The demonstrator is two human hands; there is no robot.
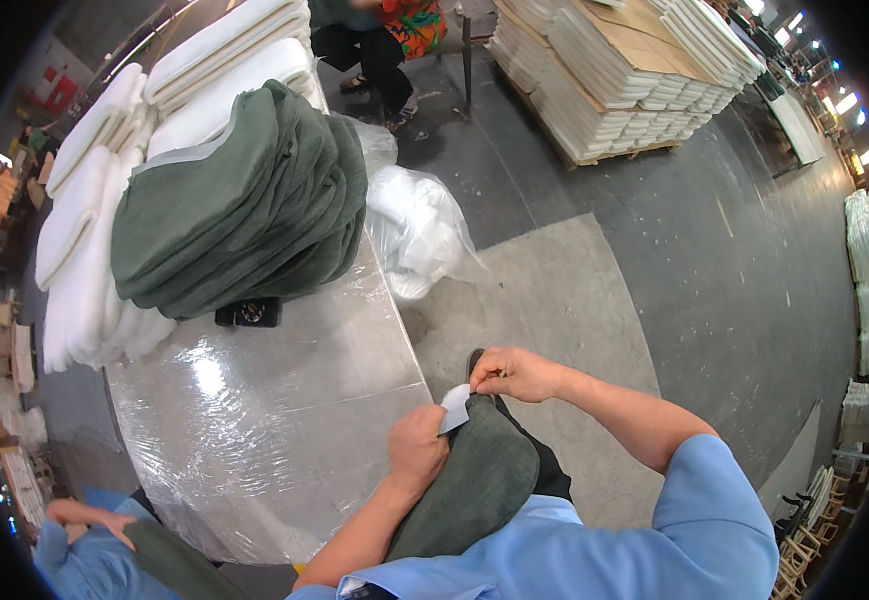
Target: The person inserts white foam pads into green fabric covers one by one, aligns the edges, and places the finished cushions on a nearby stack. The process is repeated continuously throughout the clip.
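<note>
A dark green fabric cover (pixel 484 465) lies across my lap, its far end raised between my hands. My left hand (pixel 417 452) is closed on the left edge of this cover, where a pale grey-white strip (pixel 454 412) shows at the opening. With thumb and fingers pinched, my right hand (pixel 516 375) holds the cover's far corner. Whatever small part lies within that pinch is too small to make out. Both hands are close together, just right of the table edge.
A plastic-wrapped table (pixel 284 410) stands at my left, bearing a pile of green covers (pixel 244 200), folded white batting (pixel 84 220) and a black phone-like device (pixel 249 313). Beyond are a clear plastic bag (pixel 419 225), a seated person (pixel 379 50) and stacked white sheets (pixel 624 90). Another person (pixel 94 550) sits lower left.
</note>
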